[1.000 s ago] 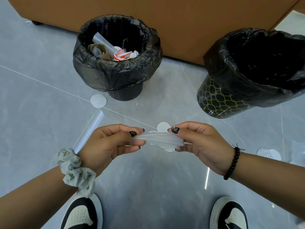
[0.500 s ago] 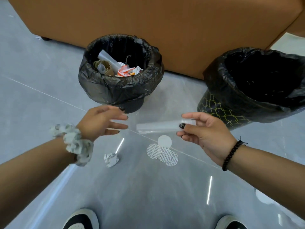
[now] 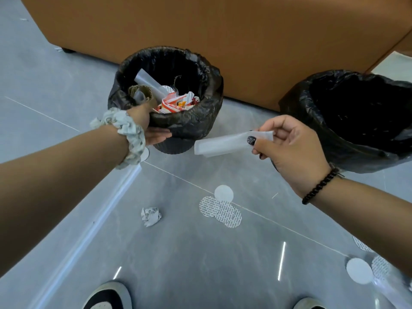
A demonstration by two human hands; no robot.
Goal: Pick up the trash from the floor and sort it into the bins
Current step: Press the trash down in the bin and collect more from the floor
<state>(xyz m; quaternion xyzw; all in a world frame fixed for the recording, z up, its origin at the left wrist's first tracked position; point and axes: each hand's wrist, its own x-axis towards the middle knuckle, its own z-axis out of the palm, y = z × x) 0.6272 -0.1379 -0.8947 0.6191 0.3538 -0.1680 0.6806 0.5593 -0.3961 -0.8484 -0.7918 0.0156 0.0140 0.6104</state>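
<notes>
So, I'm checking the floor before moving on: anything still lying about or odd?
Yes. A crumpled paper ball and a cluster of round seals lie loose on the floor; more discs at right. The right bin looks tilted.

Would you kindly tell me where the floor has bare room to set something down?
Bare floor lies between the shoes and the round seals. It is crowded by the crumpled paper, and round seals crowd the right edge.
</notes>
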